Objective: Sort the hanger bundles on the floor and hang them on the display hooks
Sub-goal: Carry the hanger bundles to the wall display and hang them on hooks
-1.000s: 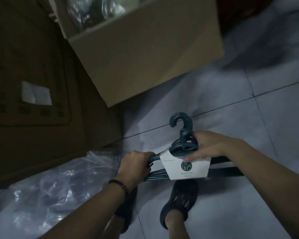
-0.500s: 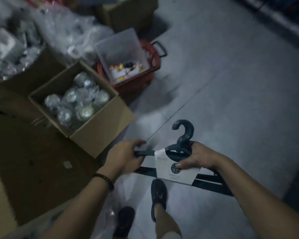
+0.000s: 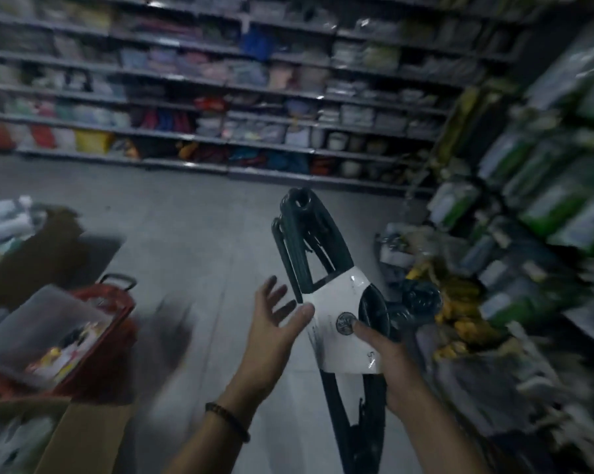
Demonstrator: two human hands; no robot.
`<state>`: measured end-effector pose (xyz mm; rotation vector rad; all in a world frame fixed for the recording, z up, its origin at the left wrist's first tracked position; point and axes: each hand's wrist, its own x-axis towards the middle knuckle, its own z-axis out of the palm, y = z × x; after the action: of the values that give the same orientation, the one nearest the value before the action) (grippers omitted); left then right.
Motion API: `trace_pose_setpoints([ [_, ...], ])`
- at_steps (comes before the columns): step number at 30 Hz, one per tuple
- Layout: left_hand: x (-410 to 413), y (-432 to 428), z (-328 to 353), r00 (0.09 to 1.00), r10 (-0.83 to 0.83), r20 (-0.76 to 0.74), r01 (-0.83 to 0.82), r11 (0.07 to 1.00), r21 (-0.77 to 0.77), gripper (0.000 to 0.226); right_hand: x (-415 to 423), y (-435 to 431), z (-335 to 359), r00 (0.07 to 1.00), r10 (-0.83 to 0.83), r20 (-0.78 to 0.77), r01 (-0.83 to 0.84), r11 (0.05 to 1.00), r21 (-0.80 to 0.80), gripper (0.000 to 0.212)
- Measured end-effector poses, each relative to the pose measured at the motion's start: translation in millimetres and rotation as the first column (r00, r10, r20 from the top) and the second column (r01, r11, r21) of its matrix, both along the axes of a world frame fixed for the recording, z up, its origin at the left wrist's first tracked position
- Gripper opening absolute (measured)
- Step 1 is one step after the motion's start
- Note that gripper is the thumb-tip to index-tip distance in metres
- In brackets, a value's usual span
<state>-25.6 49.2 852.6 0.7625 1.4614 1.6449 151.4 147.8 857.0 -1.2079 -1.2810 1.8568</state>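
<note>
So since the frame half a second back, the left hand (image 3: 275,325) had let go of the hanger bundle (image 3: 300,258) and the whole thing had swung round. It used to sit level with the hook up. Now it stood on end, one tip pointing up and away and the hook (image 3: 420,301) sticking out to the side away from the red basket (image 3: 123,311). The view had lifted off the floor too, so the stocked shelves (image 3: 220,107) filled the top, far beyond the basket.

The bundle was up in the air, right of the red basket and well apart from it, above the grey floor (image 3: 200,234). The right hand (image 3: 389,359) gripped it at the white paper sleeve (image 3: 333,340), thumb pressed flat on the front by the round logo, the other fingers curled behind where I couldn't see them.

The left hand sat between the basket and the bundle, palm open and fingers spread, holding nothing. Its thumb tip looked like it was touching the sleeve's edge, but the blur made that hard to call. There was a beaded bracelet (image 3: 228,422) on that wrist.

A clear plastic box (image 3: 39,325) lay in the basket, and a cardboard box (image 3: 83,436) sat just on the near side of it. Green packs (image 3: 545,186) hung way off past the bundle, all smeared.
</note>
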Motion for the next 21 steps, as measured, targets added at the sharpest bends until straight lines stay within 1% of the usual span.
trace_pose_setpoints([
  [2, 35, 31, 34, 0.996, -0.062, 0.057, 0.06, 0.997, 0.05, 0.098, 38, -4, 24, 0.994, -0.073, -0.077, 0.072, 0.997, -0.015, 0.055],
  [4, 79, 58, 67, 0.987, -0.096, 0.127, 0.085, 0.992, 0.09, 0.086, 78, -8, 46, 0.982, -0.125, -0.144, 0.127, 0.992, 0.01, 0.065],
  [5, 103, 69, 82, 0.978, -0.115, 0.177, 0.098, 0.99, 0.102, 0.08, 101, -9, 55, 0.969, -0.178, -0.172, 0.186, 0.982, 0.031, 0.068],
  [7, 157, 90, 105, 0.947, -0.187, 0.26, 0.159, 0.979, 0.126, 0.072, 149, -14, 75, 0.927, -0.302, -0.222, 0.316, 0.948, 0.033, 0.067],
  [8, 189, 97, 116, 0.931, -0.239, 0.276, 0.208, 0.969, 0.137, 0.069, 174, -19, 86, 0.915, -0.333, -0.229, 0.347, 0.937, 0.023, 0.064],
  [11, 287, 111, 137, 0.913, -0.329, 0.243, 0.297, 0.942, 0.158, 0.053, 258, -39, 109, 0.898, -0.382, -0.22, 0.396, 0.918, 0.023, 0.044],
  [13, 352, 114, 149, 0.892, -0.38, 0.244, 0.351, 0.924, 0.153, 0.059, 316, -55, 124, 0.844, -0.502, -0.187, 0.52, 0.852, 0.06, 0.038],
  [14, 384, 115, 154, 0.87, -0.425, 0.25, 0.398, 0.905, 0.151, 0.064, 345, -63, 131, 0.805, -0.57, -0.162, 0.587, 0.804, 0.088, 0.04],
  [15, 416, 113, 160, 0.844, -0.473, 0.253, 0.451, 0.881, 0.144, 0.069, 375, -71, 140, 0.787, -0.605, -0.117, 0.616, 0.775, 0.14, 0.045],
  [16, 447, 114, 167, 0.82, -0.518, 0.244, 0.498, 0.855, 0.142, 0.067, 405, -80, 151, 0.775, -0.629, -0.066, 0.628, 0.754, 0.192, 0.049],
  [17, 476, 113, 175, 0.804, -0.548, 0.23, 0.527, 0.836, 0.149, 0.059, 436, -87, 158, 0.772, -0.635, 0.008, 0.614, 0.749, 0.249, 0.052],
  [18, 505, 113, 183, 0.794, -0.57, 0.211, 0.545, 0.821, 0.169, 0.046, 465, -99, 167, 0.77, -0.632, 0.088, 0.584, 0.753, 0.302, 0.055],
  [19, 532, 112, 192, 0.789, -0.584, 0.191, 0.553, 0.81, 0.193, 0.038, 496, -111, 173, 0.754, -0.624, 0.203, 0.534, 0.764, 0.363, 0.057],
  [20, 558, 111, 201, 0.783, -0.602, 0.159, 0.566, 0.794, 0.221, 0.035, 525, -125, 182, 0.721, -0.603, 0.341, 0.462, 0.786, 0.411, 0.054],
  [21, 582, 109, 209, 0.775, -0.622, 0.113, 0.586, 0.774, 0.241, 0.035, 553, -140, 192, 0.669, -0.58, 0.465, 0.379, 0.804, 0.458, 0.049],
])
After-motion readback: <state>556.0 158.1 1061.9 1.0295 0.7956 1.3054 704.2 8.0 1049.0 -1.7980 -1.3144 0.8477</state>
